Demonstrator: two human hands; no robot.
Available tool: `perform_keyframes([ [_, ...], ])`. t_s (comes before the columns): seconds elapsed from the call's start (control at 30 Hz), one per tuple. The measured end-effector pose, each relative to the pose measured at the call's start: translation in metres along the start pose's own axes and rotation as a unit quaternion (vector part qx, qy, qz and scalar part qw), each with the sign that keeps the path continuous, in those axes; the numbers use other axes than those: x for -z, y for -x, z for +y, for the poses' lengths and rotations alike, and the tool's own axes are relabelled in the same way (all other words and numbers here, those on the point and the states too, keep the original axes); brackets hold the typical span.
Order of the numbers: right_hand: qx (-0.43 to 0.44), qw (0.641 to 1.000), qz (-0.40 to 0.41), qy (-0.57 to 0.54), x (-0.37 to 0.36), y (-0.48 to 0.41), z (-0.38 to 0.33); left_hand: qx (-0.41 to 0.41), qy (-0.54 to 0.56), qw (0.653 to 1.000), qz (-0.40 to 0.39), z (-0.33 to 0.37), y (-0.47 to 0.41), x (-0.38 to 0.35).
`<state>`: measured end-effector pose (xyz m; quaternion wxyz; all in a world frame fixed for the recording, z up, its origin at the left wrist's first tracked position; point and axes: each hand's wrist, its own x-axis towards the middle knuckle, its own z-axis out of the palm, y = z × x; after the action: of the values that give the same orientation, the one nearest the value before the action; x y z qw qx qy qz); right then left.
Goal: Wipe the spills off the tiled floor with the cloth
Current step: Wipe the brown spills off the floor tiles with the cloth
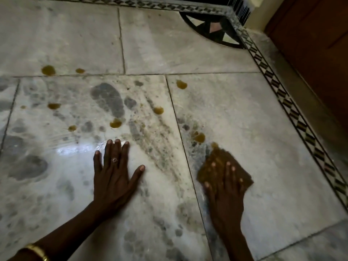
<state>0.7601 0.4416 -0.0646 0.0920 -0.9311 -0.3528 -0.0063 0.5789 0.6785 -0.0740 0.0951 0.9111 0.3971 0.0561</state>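
My right hand (pixel 225 187) presses flat on a brown-yellow cloth (pixel 212 161) on the pale marble floor tiles (pixel 244 117); the cloth and hand look blurred. A yellow-brown spill (pixel 199 137) lies just beyond the cloth's far edge. Several more spill drops dot the floor: one (pixel 158 110) and another (pixel 115 123) mid-floor, one (pixel 48 70) far left, one (pixel 181 84) further back. My left hand (pixel 114 172) rests flat on the tile with fingers spread, a ring on one finger, holding nothing. Smeared brownish streaks (pixel 156 140) run between the hands.
A patterned black-and-white border strip (pixel 293 108) runs along the right side and across the back. A dark inlaid corner motif (pixel 214 31) sits at the back right. A wooden door or panel (pixel 320 44) stands beyond the border. Grey damp patches (pixel 109 98) mark the left tiles.
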Motion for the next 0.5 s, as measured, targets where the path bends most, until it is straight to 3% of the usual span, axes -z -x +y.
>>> perform_keyframes([
  [0.1,-0.096,0.994,0.038,-0.044,-0.007,-0.064,-0.010,-0.005,0.002,1.000,0.004,0.000,-0.001,0.000],
  [0.17,-0.110,0.992,0.022,-0.058,-0.014,-0.100,-0.032,-0.005,0.004,1.000,-0.001,0.000,-0.001,0.001],
  [0.4,0.076,0.992,0.014,-0.101,-0.034,-0.096,-0.150,-0.004,0.064,0.998,-0.003,-0.007,-0.006,-0.001],
  [0.5,0.089,0.965,-0.049,-0.241,-0.029,-0.064,-0.191,0.017,0.197,0.980,0.007,-0.009,-0.007,0.005],
])
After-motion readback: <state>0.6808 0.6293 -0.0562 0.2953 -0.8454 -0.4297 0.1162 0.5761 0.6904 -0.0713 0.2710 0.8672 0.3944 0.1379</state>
